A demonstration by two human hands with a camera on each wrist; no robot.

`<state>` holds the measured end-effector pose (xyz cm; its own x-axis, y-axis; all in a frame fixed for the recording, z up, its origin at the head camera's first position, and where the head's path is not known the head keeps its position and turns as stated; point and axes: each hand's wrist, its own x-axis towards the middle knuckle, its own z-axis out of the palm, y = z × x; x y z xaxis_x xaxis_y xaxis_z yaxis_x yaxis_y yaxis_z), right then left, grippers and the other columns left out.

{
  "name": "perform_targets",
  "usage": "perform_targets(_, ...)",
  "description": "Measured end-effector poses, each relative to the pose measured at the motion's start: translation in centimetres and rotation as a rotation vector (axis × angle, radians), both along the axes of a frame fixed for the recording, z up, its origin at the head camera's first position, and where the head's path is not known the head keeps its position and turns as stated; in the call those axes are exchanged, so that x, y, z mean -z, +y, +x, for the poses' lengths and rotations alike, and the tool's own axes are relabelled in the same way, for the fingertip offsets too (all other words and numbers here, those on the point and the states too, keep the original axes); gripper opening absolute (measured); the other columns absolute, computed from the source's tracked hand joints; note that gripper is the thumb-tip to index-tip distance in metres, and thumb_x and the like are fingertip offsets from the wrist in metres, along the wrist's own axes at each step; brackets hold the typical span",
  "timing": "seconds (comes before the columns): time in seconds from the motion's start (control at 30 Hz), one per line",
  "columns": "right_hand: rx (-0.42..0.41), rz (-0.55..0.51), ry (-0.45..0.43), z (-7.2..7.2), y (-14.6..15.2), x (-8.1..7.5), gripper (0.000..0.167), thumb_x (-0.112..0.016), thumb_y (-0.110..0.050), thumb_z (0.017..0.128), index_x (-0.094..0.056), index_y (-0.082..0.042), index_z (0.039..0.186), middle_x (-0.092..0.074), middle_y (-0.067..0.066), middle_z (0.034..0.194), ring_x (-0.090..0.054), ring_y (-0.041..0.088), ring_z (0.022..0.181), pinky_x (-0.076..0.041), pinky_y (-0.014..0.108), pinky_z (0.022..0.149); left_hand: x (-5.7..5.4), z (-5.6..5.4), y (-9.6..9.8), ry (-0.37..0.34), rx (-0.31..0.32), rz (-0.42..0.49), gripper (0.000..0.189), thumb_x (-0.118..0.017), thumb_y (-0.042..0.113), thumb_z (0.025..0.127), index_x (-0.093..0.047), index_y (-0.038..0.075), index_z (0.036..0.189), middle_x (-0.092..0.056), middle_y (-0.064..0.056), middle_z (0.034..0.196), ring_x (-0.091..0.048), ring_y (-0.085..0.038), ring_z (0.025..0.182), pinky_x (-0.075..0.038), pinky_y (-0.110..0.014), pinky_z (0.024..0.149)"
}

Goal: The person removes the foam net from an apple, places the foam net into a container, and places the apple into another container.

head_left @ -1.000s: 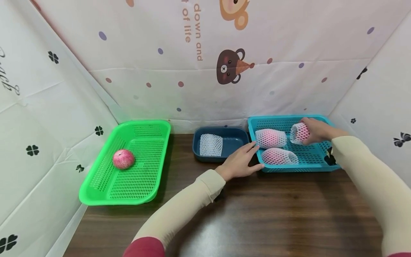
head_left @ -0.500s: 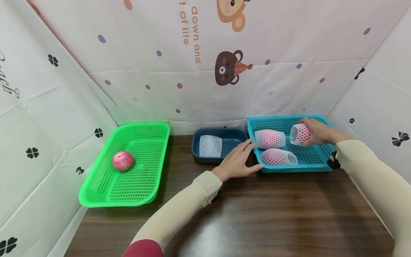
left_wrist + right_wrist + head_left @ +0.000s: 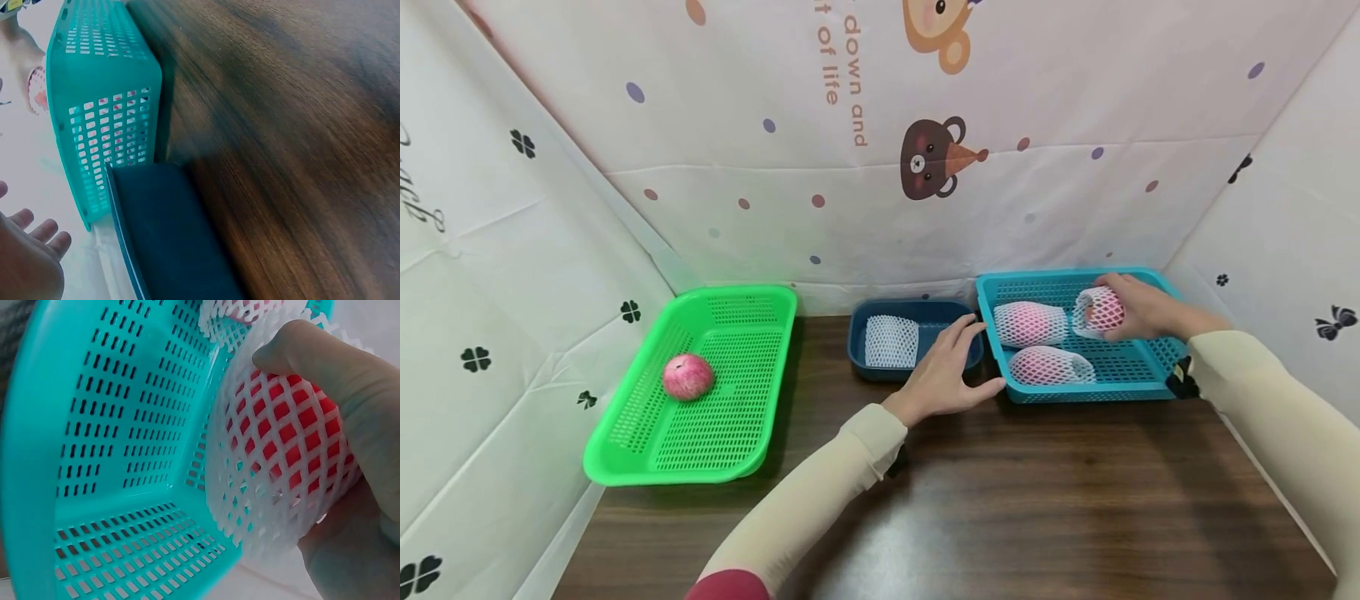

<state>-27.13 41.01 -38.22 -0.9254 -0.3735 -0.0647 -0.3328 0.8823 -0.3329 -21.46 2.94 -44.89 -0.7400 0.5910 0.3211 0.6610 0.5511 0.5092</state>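
Head cam: R hand (image 3: 1138, 310) grips a red round fruit (image 3: 1108, 310) in a white foam net (image 3: 1080, 314), in or just over the blue plastic basket w/ holes (image 3: 1090, 392). L wrist cam: L hand (image 3: 28, 262) is spread wide, w/ nothing in it, near the dark blue plastic box (image 3: 169, 225). R wrist cam: one net end sticks out loose, so prob. best hold firm but soft, b/c fruit might slip.

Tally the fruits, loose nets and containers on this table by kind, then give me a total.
Net-wrapped fruits: 3
Bare fruit: 1
Loose white net: 1
Slotted baskets, green and light blue: 2
Dark blue tray: 1
Total: 8
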Motion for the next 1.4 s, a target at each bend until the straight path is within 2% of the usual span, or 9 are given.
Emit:
perform_targets(0.17,0.000,0.000,0.019,0.2,-0.3,0.0,0.093,-0.089,-0.014,0.075,-0.034,0.005,0.147,-0.045,0.034,0.132,-0.056,0.039,0.102,-0.052,0.044,0.070,0.1,0.2,-0.9,-0.060,-0.019,0.024,0.089,-0.066,0.057,0.093,-0.025,0.021,0.162,-0.018,-0.004,0.170,-0.025,-0.023,0.153,-0.036,-0.051,0.117)
perform_targets(0.37,-0.015,0.006,0.045,0.5,-0.6,-0.2,0.094,-0.090,-0.016,0.074,-0.035,0.004,0.147,-0.046,0.033,0.133,-0.057,0.038,0.101,-0.052,0.041,0.068,0.2,0.3,-1.7,-0.081,-0.040,0.048,0.091,-0.068,0.057,0.091,-0.023,0.022,0.162,-0.018,-0.005,0.169,-0.027,-0.025,0.152,-0.037,-0.054,0.115)
perform_targets(0.53,-0.025,-0.007,0.069,0.8,-1.3,-0.7,0.092,-0.090,-0.015,0.074,-0.037,0.001,0.147,-0.046,0.031,0.135,-0.057,0.037,0.102,-0.051,0.039,0.068,0.2,0.5,-2.4,-0.109,-0.051,0.072,0.092,-0.068,0.056,0.091,-0.022,0.022,0.162,-0.015,-0.002,0.170,-0.023,-0.023,0.154,-0.035,-0.054,0.117)
perform_targets(0.93,-0.022,-0.003,0.081,1.5,-2.2,-0.7,0.093,-0.089,-0.014,0.073,-0.036,0.000,0.148,-0.044,0.030,0.138,-0.056,0.039,0.107,-0.052,0.043,0.071,0.3,0.7,-4.1,-0.101,-0.070,0.095,0.091,-0.070,0.052,0.091,-0.024,0.017,0.161,-0.020,-0.006,0.168,-0.022,-0.022,0.154,-0.031,-0.051,0.120)
perform_targets(1.2,-0.021,0.002,0.084,1.7,-2.5,-0.8,0.093,-0.089,-0.016,0.073,-0.036,-0.001,0.149,-0.044,0.030,0.139,-0.055,0.040,0.108,-0.052,0.045,0.072,0.8,0.7,-5.4,-0.108,-0.101,0.098,0.089,-0.069,0.052,0.092,-0.023,0.018,0.160,-0.023,-0.004,0.166,-0.023,-0.020,0.152,-0.029,-0.047,0.121)
perform_targets(1.4,-0.026,-0.003,0.085,1.8,-2.9,-1.2,0.094,-0.088,-0.016,0.073,-0.035,-0.002,0.150,-0.042,0.031,0.140,-0.053,0.043,0.112,-0.052,0.049,0.074,1.3,0.8,-6.3,-0.097,-0.112,0.128,0.089,-0.068,0.053,0.092,-0.025,0.017,0.160,-0.025,-0.005,0.165,-0.025,-0.023,0.152,-0.030,-0.051,0.120)
